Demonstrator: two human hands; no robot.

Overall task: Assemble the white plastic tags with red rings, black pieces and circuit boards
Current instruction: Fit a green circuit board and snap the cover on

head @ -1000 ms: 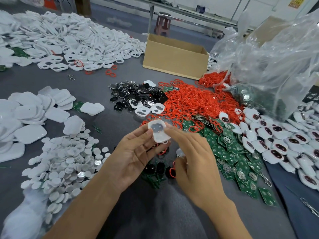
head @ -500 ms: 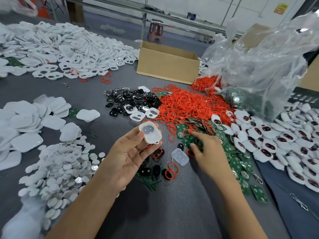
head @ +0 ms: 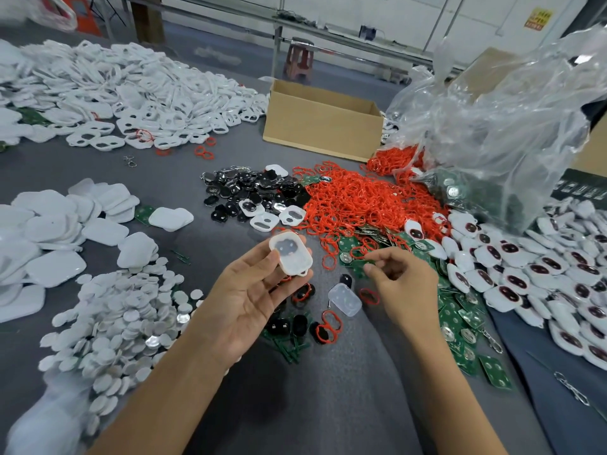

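Gone off white tag (head: 290, 257) with right hand (head: 399, 280), now curled over circuit boards (head: 460, 310), can't tell if holding one. Still pinching tag up in left hand (head: 253, 290). Board fitting next, probably.

- Bare grey table (head: 328, 405) in front, between white discs (head: 115, 316) and circuit boards (head: 460, 320).
- Blocked ahead by red rings (head: 354, 198) and black pieces (head: 249, 192).
- Beyond, walled off by cardboard box (head: 322, 126) and plastic bag (head: 492, 126).
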